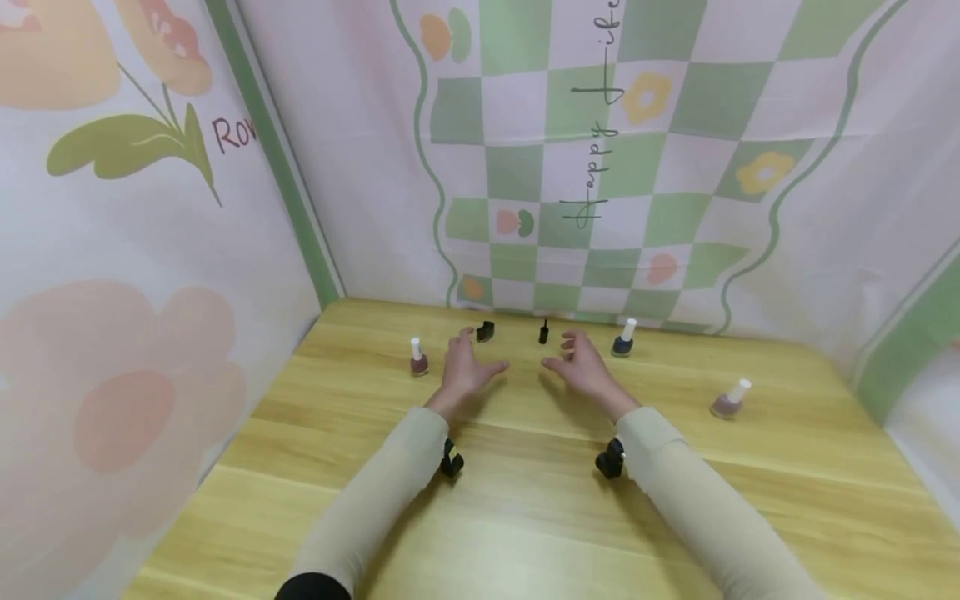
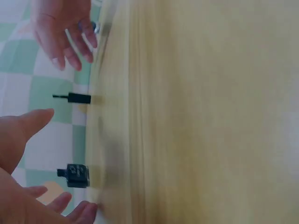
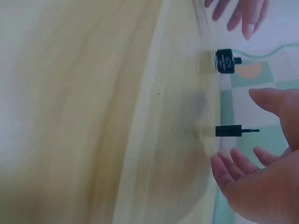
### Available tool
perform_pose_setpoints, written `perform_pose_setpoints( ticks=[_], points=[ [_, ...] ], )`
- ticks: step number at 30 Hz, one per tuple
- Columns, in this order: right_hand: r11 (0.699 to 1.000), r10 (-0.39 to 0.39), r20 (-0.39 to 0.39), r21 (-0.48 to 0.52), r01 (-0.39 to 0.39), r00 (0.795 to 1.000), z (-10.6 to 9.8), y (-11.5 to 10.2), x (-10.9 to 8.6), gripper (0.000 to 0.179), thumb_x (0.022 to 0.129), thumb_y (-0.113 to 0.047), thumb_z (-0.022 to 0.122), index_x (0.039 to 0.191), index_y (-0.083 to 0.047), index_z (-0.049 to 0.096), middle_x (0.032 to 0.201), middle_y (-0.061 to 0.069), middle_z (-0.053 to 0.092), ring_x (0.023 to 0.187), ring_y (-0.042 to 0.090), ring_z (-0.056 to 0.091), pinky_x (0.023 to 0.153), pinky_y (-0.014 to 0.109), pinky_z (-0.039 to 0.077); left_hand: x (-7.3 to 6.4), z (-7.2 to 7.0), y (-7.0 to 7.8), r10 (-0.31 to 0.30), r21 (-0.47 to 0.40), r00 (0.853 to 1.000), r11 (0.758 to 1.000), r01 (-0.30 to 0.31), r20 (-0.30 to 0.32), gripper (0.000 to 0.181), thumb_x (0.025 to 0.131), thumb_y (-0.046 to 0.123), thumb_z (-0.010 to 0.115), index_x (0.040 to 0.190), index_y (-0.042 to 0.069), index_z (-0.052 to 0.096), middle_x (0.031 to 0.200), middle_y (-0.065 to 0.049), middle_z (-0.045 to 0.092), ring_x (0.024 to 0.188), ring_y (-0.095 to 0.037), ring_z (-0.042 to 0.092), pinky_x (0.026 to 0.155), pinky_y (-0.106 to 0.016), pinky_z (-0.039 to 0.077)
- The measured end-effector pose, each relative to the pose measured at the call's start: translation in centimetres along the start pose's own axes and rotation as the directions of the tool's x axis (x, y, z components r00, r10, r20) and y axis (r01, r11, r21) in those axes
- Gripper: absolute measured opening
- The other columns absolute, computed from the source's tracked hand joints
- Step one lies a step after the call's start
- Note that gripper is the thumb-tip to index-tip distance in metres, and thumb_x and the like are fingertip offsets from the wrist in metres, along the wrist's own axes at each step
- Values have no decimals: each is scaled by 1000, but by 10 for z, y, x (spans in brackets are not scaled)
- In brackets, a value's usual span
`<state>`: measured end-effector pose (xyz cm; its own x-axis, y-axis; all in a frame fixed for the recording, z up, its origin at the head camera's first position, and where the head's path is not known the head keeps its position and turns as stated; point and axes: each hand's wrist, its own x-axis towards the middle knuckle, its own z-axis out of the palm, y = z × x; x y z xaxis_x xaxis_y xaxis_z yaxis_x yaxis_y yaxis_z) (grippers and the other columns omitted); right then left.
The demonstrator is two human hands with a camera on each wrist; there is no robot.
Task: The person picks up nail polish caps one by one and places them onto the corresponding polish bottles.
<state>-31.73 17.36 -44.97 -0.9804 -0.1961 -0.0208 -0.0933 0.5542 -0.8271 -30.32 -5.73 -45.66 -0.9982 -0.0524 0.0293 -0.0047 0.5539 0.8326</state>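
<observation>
A dark nail polish bottle (image 2: 77,175) without its cap stands near the back of the table, its open neck bare. To its right the black cap with its brush (image 1: 543,332) stands upright, brush pointing up. My left hand (image 1: 465,368) is just in front of the bottle, fingers spread and thumb out, holding nothing. Beside the brush cap, on its right, my right hand (image 1: 587,367) has relaxed, parted fingers and also holds nothing. In the right wrist view the bottle (image 3: 224,61) and brush cap (image 3: 229,130) both show apart from the hands.
A mauve polish bottle with white cap (image 1: 418,358) stands left of my left hand. A dark blue one (image 1: 623,340) stands behind my right hand, and a pale mauve one (image 1: 729,400) farther right. A patterned cloth (image 1: 585,167) hangs behind the wooden table (image 1: 525,517).
</observation>
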Motion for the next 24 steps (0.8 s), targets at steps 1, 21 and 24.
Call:
perform_pose_setpoints(
  ticks=[1, 21, 24],
  points=[
    [1000, 19, 2, 3, -19, 1000, 1, 1, 4, 77, 101, -24, 65, 154, 7, 21, 151, 33, 36, 137, 50, 41, 112, 60, 40, 2, 0, -1, -17, -7, 1000, 1000, 17, -1, 97, 85, 34, 85, 159, 7, 28, 154, -27, 36, 137, -47, 43, 113, -56, 41],
    [958, 211, -96, 218, -186, 973, 12, 1, 46, 64, 97, -16, 71, 149, 3, 42, 147, 26, 48, 135, 41, 46, 115, 49, 40, 52, 11, -19, -101, -266, 995, 959, 96, -7, 72, 91, 15, 78, 150, -3, 42, 145, -24, 52, 134, -37, 52, 114, -43, 43],
    [954, 216, -134, 238, -180, 967, 13, 4, 49, 55, 96, -12, 72, 145, 3, 50, 142, 25, 52, 130, 39, 50, 110, 47, 45, 54, 13, -19, -95, -258, 995, 962, 86, -23, 63, 90, 14, 78, 144, -4, 51, 138, -24, 58, 128, -37, 57, 110, -44, 47]
  ],
)
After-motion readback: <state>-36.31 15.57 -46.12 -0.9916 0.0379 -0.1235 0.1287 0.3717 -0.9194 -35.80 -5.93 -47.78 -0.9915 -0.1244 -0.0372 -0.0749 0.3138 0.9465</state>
